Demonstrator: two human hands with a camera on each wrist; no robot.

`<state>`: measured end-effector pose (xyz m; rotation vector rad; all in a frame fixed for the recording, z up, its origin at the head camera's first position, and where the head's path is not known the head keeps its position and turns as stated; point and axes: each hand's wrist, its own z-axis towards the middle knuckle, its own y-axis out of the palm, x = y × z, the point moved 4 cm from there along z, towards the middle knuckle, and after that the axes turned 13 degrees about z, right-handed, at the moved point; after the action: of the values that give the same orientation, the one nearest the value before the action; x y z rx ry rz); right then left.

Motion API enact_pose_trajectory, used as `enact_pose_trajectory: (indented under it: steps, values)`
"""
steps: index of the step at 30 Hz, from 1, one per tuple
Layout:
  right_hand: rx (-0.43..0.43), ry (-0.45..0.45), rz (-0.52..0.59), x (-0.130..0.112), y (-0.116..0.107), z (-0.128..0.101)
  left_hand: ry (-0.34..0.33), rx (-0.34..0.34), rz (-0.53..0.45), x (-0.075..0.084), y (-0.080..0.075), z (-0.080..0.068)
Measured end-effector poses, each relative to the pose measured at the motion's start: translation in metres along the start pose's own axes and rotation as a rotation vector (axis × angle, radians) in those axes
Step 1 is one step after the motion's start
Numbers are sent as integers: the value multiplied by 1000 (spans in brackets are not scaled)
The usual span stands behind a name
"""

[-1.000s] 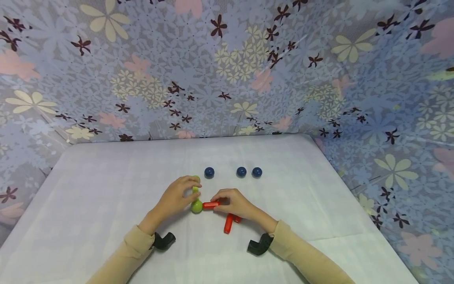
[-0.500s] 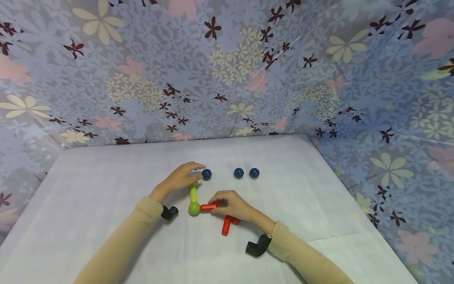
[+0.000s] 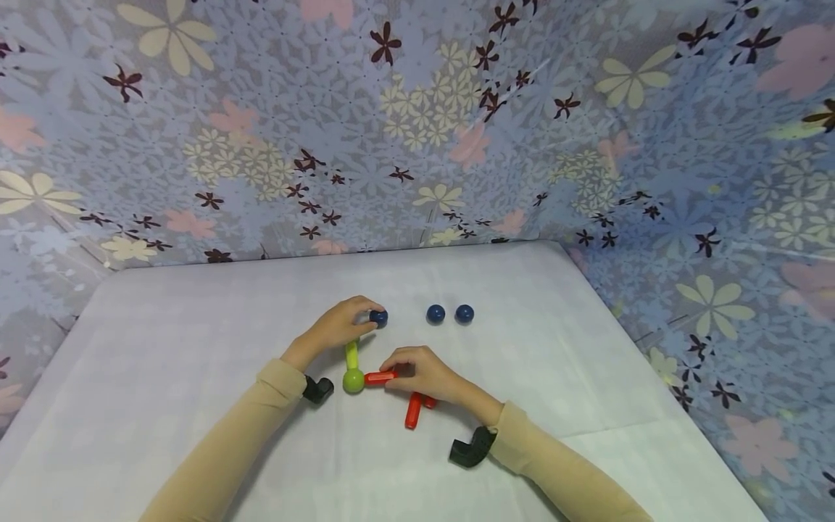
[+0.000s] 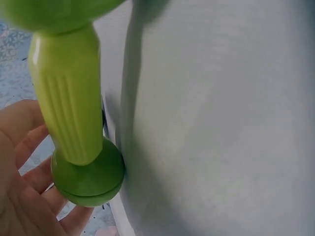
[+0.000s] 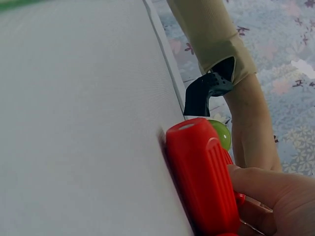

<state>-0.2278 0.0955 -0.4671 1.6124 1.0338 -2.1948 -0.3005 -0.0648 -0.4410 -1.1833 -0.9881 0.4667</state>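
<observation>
Left hand (image 3: 335, 328) has reached the blue ball (image 3: 378, 317); right hand (image 3: 420, 375) holds red rod (image 3: 380, 378).

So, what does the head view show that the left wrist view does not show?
Only the head view shows three dark blue balls, the left hand on the nearest one, and the right hand holding a red rod. Only the left wrist view shows the green rod's ribbed shaft up close. Both show the green rod and the white table.

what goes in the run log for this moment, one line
left hand: pinches blue ball | right hand: holds red stick | green ball: touching stick
</observation>
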Motion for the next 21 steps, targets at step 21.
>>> enact_pose_trajectory:
  steps: [21]
  values:
    - [1,9,-11,0,0,0,-24,30,-76,-2,2,-4]
